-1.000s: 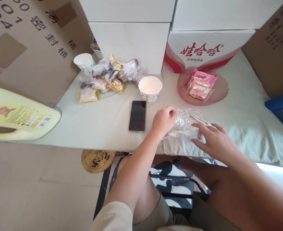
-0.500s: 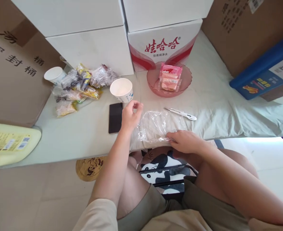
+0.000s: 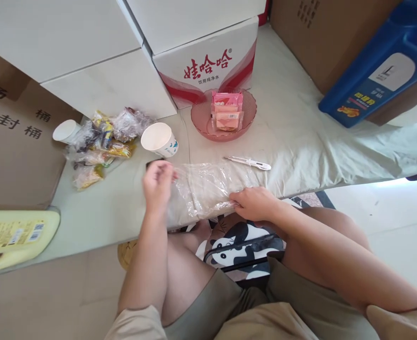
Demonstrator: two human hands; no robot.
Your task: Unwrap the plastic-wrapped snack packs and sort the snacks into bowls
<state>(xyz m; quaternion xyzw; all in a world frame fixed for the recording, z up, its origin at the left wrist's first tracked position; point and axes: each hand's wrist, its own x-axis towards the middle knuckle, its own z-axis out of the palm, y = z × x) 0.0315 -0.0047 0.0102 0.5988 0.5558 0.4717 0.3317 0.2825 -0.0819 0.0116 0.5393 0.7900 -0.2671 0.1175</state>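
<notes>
the right hand (image 3: 253,202) touches clear film (image 3: 206,185) (left hand (image 3: 157,184) near the cup (image 3: 169,148)).

Cloth-covered table (image 3: 293,146) carries creased plastic film (image 3: 204,186); beyond it, white-handled tool (image 3: 251,163), pink bowl (image 3: 201,118), lettered carton (image 3: 208,71); leftward, wrapped snacks (image 3: 105,134) between two paper cups (image 3: 158,139).

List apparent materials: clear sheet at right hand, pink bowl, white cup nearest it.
Clear sheet: thin plastic film, glossy; creases catch glints.
Pink bowl: tinted glass or plastic, can't tell; smooth, see-through walls.
White cup: probably paper, matte; thin wall, printed pattern.
</notes>
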